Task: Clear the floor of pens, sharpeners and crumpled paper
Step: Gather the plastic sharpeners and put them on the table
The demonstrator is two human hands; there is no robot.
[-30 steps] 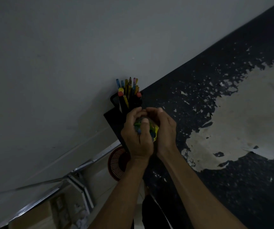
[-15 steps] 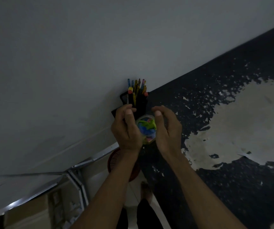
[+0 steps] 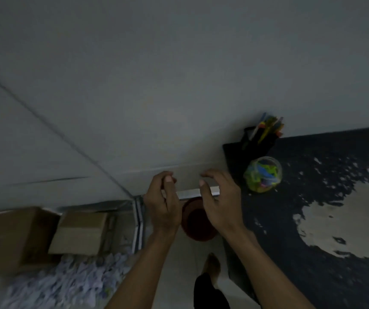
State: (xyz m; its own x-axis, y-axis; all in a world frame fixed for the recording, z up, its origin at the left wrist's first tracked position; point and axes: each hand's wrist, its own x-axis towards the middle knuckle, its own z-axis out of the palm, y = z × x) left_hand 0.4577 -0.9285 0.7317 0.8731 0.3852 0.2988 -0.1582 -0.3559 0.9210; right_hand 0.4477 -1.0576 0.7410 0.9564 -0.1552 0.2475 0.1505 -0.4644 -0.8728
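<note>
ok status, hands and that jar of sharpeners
Left hand and right hand both empty, fingers loosely curled. Clear jar of coloured sharpeners upright on the dark table, beside the pen holder. Nothing in the way.

Clear plastic jar [image 3: 263,174] w/ bright sharpeners inside, green, blue, pink, lies tilted on dark tabletop [image 3: 312,219]. Just behind it, black holder [image 3: 258,140] upright, packed w/ coloured pens [image 3: 269,126]. Crumpled paper [image 3: 67,284] heaped on floor, lower left.
</note>
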